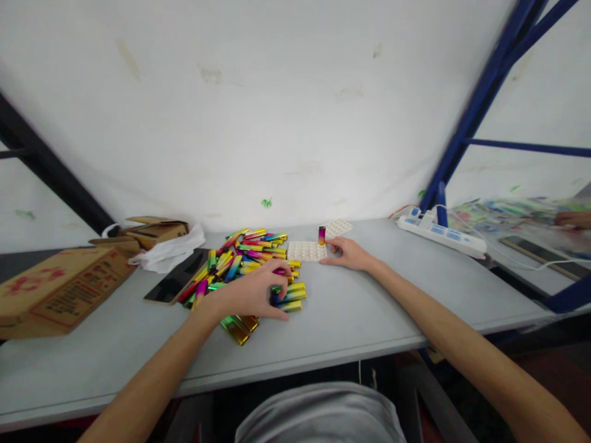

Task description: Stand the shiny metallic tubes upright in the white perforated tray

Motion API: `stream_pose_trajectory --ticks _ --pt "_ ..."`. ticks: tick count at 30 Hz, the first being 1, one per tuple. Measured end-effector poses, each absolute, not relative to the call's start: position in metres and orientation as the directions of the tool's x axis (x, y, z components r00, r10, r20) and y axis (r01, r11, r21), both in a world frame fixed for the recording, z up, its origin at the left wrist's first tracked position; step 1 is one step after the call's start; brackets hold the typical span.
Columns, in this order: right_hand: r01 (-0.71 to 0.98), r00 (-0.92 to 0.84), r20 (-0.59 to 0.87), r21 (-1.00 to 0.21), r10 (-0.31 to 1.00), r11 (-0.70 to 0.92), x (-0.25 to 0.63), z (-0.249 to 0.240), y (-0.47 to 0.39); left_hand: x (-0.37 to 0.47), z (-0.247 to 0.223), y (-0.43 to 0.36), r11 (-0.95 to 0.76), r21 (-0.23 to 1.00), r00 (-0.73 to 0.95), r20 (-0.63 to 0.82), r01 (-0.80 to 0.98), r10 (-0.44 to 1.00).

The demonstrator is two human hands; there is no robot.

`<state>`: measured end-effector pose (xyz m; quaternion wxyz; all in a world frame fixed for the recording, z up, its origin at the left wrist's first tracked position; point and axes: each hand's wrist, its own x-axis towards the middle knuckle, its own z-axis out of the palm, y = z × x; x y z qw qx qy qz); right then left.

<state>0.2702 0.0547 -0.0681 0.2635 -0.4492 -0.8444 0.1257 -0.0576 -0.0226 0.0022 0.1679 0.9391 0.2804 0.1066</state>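
My left hand (261,289) reaches over a heap of shiny multicoloured cigarette lighters (226,261), its fingers curved and the thumb spread well apart. Several loose lighters (292,305) lie between and beside those fingers, with none clearly gripped. My right hand (348,253) is at the right end of a small white tray with rows of holes (305,251), thumb at the near corner and forefinger at the far one, holding it. One purple-and-gold lighter (322,236) stands upright at that end, close against the forefinger. Contact between them is hard to make out.
Behind the tray lies another white holed tray (338,229). A dark phone-like slab (173,280), a white plastic bag (173,252) and cardboard boxes (69,289) are to the left. To the right are a power strip (441,237), a blue frame post (466,117) and another person's hand (572,219).
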Motion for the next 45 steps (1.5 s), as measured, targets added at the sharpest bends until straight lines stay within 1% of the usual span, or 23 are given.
stream_pose_trajectory --ticks 4,6,8,11,13,14,16,17,19,23,25,27,28,31,33,35,38,41,43,45 --pt "0.692 -0.456 0.335 -0.450 0.824 0.565 0.270 -0.067 0.054 -0.051 -0.006 -0.024 -0.799 0.368 0.845 0.062 0.476 0.532" --pt "0.692 -0.457 0.336 -0.449 0.824 0.566 0.270 -0.066 0.053 -0.051 -0.006 -0.023 -0.794 0.373 0.840 0.067 0.480 0.539" --pt "0.690 -0.456 0.335 -0.452 0.824 0.565 0.270 -0.066 0.053 -0.052 -0.004 -0.022 -0.780 0.408 0.829 0.092 0.474 0.552" --pt "0.690 -0.459 0.336 -0.449 0.823 0.568 0.270 -0.067 0.054 -0.052 0.003 -0.022 -0.714 0.528 0.764 0.173 0.460 0.621" --pt "0.692 -0.466 0.330 -0.443 0.821 0.570 0.270 -0.067 0.054 -0.051 0.006 -0.021 -0.618 0.658 0.664 0.232 0.430 0.710" --pt "0.693 -0.467 0.327 -0.442 0.822 0.569 0.270 -0.067 0.055 -0.050 0.008 -0.020 -0.554 0.736 0.604 0.250 0.389 0.757" --pt "0.696 -0.463 0.321 -0.444 0.826 0.564 0.269 -0.067 0.055 -0.049 0.008 -0.016 -0.409 0.878 0.496 0.247 0.250 0.833" --pt "0.698 -0.461 0.321 -0.445 0.828 0.561 0.269 -0.067 0.055 -0.049 0.008 -0.013 -0.342 0.923 0.451 0.234 0.174 0.861" --pt "0.700 -0.458 0.325 -0.442 0.828 0.561 0.269 -0.067 0.054 -0.048 0.006 -0.007 -0.260 0.962 0.367 0.213 0.082 0.906" --pt "0.700 -0.465 0.334 -0.428 0.820 0.571 0.270 -0.068 0.054 -0.041 0.006 0.009 -0.253 0.967 0.204 0.247 0.004 0.947" --pt "0.700 -0.466 0.334 -0.428 0.820 0.572 0.270 -0.069 0.055 -0.033 0.010 0.015 -0.244 0.969 0.159 0.247 -0.039 0.956" --pt "0.697 -0.467 0.335 -0.430 0.818 0.574 0.270 -0.069 0.055 -0.021 0.017 0.018 -0.250 0.968 0.172 0.249 -0.011 0.953" --pt "0.695 -0.471 0.337 -0.428 0.815 0.578 0.270 -0.069 0.055 -0.015 0.021 0.019 -0.267 0.963 0.205 0.259 0.017 0.944" --pt "0.689 -0.477 0.349 -0.421 0.806 0.590 0.269 -0.068 0.054 0.005 0.030 0.018 -0.323 0.943 0.367 0.272 0.084 0.890" --pt "0.687 -0.477 0.357 -0.419 0.803 0.594 0.268 -0.067 0.053 0.018 0.032 0.017 -0.347 0.926 0.435 0.254 0.148 0.864" --pt "0.681 -0.476 0.357 -0.428 0.803 0.594 0.267 -0.067 0.053 0.029 0.028 0.016 -0.377 0.903 0.413 0.269 0.206 0.870" --pt "0.677 -0.477 0.356 -0.435 0.804 0.594 0.267 -0.067 0.053 0.039 0.015 0.015 -0.395 0.901 0.369 0.310 0.181 0.876" --pt "0.686 -0.475 0.352 -0.427 0.807 0.590 0.267 -0.067 0.054 0.042 0.004 0.012 -0.336 0.926 0.358 0.259 0.173 0.897" --pt "0.688 -0.476 0.346 -0.426 0.809 0.587 0.268 -0.067 0.054 0.040 -0.001 0.011 -0.355 0.897 0.323 0.265 0.263 0.909" --pt "0.685 -0.480 0.348 -0.426 0.805 0.592 0.268 -0.067 0.054 0.038 -0.004 0.010 -0.420 0.818 0.299 0.319 0.393 0.899"
